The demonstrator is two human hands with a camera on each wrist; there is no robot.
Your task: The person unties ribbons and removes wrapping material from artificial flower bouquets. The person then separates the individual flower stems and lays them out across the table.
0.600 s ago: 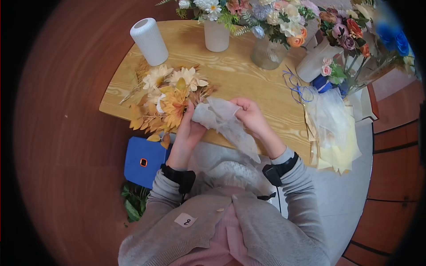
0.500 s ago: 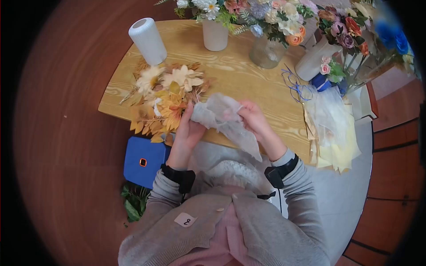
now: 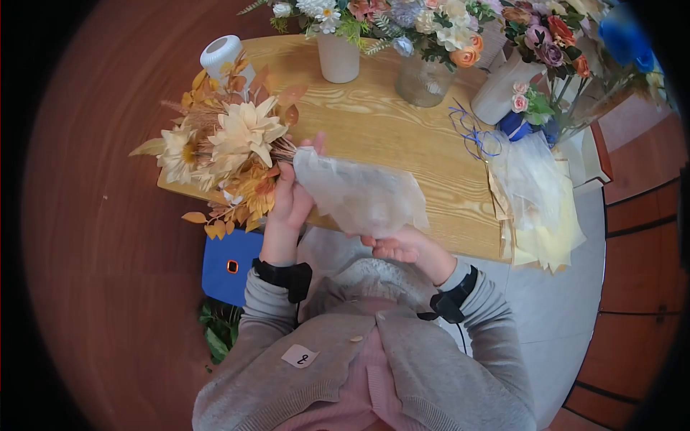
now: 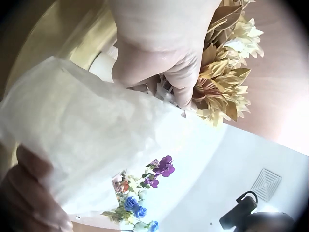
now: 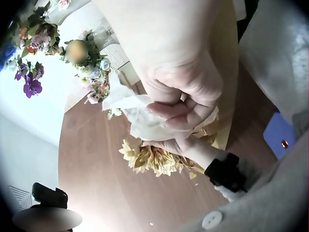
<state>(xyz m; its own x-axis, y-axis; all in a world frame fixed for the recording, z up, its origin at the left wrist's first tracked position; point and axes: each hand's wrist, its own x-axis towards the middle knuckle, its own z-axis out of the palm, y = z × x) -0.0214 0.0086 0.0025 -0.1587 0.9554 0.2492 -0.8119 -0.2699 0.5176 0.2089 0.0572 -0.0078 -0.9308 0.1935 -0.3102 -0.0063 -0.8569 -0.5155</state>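
A bouquet of cream and orange artificial flowers (image 3: 248, 133) lies tilted to the left in the head view, its stems pointing right. My left hand (image 3: 291, 197) grips those stems just below the blooms, its fingertips showing beyond them. Sheer white wrapping (image 3: 366, 194) covers the stems and flares out to the right. At the flared part's near edge, my right hand (image 3: 402, 246) has curled fingers and pinches the wrapping, as the right wrist view also shows. In the left wrist view, the wrapping (image 4: 87, 135) hides most of the stems.
A white ribbed vase (image 3: 223, 54) stands behind the bouquet on the wooden table (image 3: 445, 172). Flower-filled vases line the back. Blue ribbon (image 3: 474, 136) and sheets of wrapping (image 3: 535, 194) lie at the right edge. A blue box (image 3: 230, 269) sits below the table's left side.
The bouquet has come up and left toward the camera, its cream blooms now in front of the white vase. My right hand has moved down to the wrapping's near edge, and the wrapping is spread wider.
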